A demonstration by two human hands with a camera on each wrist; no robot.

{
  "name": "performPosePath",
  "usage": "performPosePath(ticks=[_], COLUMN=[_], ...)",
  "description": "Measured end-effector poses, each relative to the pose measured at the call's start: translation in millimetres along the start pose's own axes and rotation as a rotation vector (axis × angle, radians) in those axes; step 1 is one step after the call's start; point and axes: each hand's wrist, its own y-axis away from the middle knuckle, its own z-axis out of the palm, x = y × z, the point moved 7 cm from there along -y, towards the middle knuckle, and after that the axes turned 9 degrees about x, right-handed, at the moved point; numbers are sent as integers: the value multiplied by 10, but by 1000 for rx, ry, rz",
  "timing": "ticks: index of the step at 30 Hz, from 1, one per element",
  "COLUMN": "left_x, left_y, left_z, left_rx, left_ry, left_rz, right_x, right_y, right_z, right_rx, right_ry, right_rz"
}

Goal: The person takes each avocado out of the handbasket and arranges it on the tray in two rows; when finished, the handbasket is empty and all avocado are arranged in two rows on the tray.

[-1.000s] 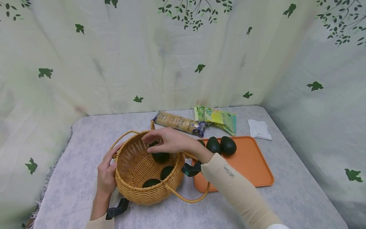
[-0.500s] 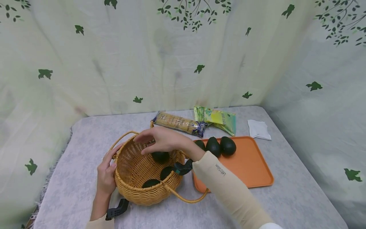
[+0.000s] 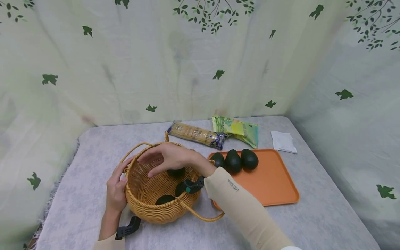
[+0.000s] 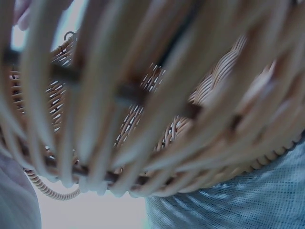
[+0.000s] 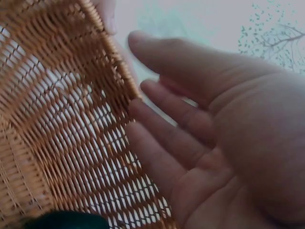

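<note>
A round wicker basket point(image 3: 153, 213) stands at the table's front left, its handles folded outward. My left hand point(image 3: 116, 192) grips its left side, thumb near the rim. Over the basket's mouth reaches my right hand point(image 3: 170, 156), holding nothing; in the right wrist view its fingers point(image 5: 157, 155) are parted and nearly straight beside the woven wall point(image 5: 95, 143). Dark green avocados lie inside: one point(image 3: 176, 173) partly under the right hand, one point(image 3: 165, 199) near the front, another point(image 3: 180, 189) partly behind the wrist camera. The left wrist view is filled by the basket's weave point(image 4: 95, 133).
To the right lies an orange tray point(image 3: 275, 187) with three avocados point(image 3: 233, 161) along its back left. Behind are a pack of noodles point(image 3: 197, 134), a green-yellow packet point(image 3: 237, 130) and a white folded tissue point(image 3: 283, 141). Leaf-patterned curtains surround the table.
My right hand has moved left across the basket, away from the avocado inside, and its fingers have spread. The left hand and the basket stay in place.
</note>
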Motion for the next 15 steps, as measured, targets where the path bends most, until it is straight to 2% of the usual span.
performPosePath(ticks=[4,11,15], left_x=[4,13,16], left_y=[-4,-8,-12], left_z=[-5,-10,-6], left_rx=[0,1,-2], left_ry=[-6,-6,0], left_rz=[5,11,12], right_x=[88,223,272], right_y=[-25,-54,-63], right_z=[19,36,23], right_rx=[-2,-26,-20], right_ry=[8,192,259], right_rz=[8,38,42])
